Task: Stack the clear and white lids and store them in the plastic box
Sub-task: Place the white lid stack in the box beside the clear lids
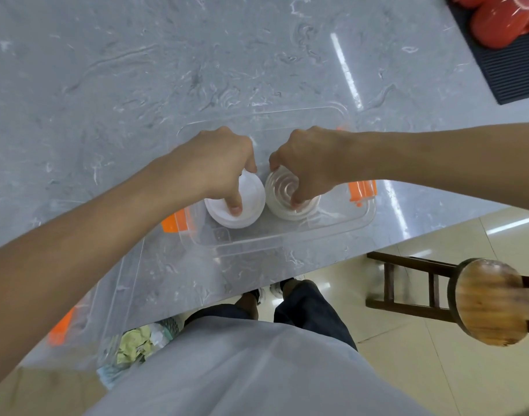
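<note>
While each hand (218,163) (311,163) pinches 1 lid stack, white (236,202) and clear (287,193), inside the plastic box (287,235), a careless letting go could topple them.

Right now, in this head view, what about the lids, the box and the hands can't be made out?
- How many lids are in the white stack or the clear stack: layers blend, and the left hand and right hand cover the far sides.
- The plastic box walls: transparent, so depth is unclear.
- Most fingertips: curled under the hands.
- The red objects: cut off by the top edge.
- The wooden stool: blurred.
</note>
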